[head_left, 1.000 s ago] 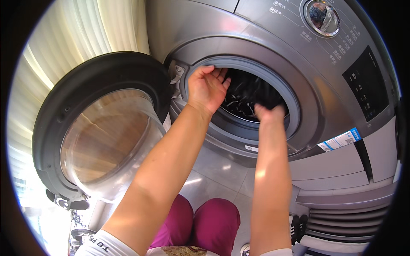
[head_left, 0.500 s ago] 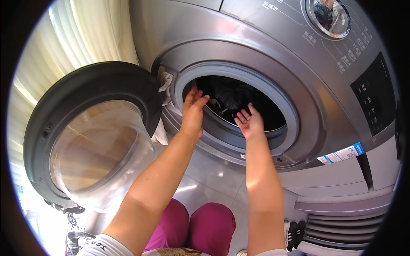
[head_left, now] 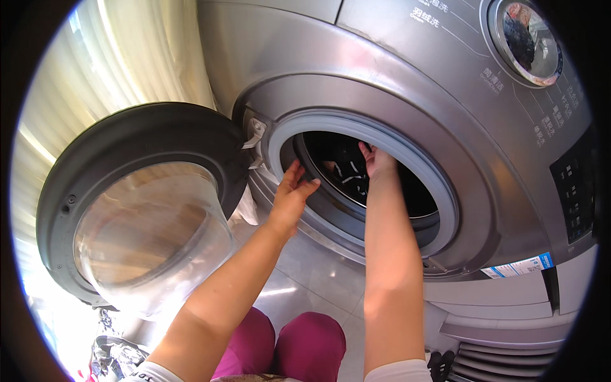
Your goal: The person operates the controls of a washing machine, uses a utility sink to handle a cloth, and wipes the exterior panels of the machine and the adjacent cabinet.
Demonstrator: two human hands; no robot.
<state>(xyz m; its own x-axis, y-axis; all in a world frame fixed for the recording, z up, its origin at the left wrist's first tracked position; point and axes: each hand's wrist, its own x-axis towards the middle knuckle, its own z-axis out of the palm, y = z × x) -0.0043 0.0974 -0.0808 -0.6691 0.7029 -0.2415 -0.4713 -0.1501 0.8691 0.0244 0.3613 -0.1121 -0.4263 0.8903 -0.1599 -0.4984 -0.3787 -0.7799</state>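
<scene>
A grey front-loading washing machine (head_left: 299,51) stands before me with its round door (head_left: 146,130) swung out to the left. My right hand (head_left: 380,163) is inside the dark drum (head_left: 417,191), its wrist across the opening. The fingers that show are slightly bent and apart, with nothing visible in them; the upper part of the hand is in shadow near the rim. At the left side of the pale grey door seal (head_left: 280,140), my left hand (head_left: 294,198) hovers with fingers spread, holding nothing. What lies deep in the drum is too dark to make out.
The door's clear glass bowl (head_left: 159,235) bulges near my left forearm. A pale curtain (head_left: 146,57) hangs behind it. Upper right are a round dial (head_left: 527,41) and a dark control panel (head_left: 575,184). Dark shoes (head_left: 439,364) and a ribbed grey stack (head_left: 503,363) stand lower right.
My right hand has moved from the opening's lower edge deeper into the drum. The dark grey cloth seen inside before no longer shows clearly. My left hand stays spread by the left rim.
</scene>
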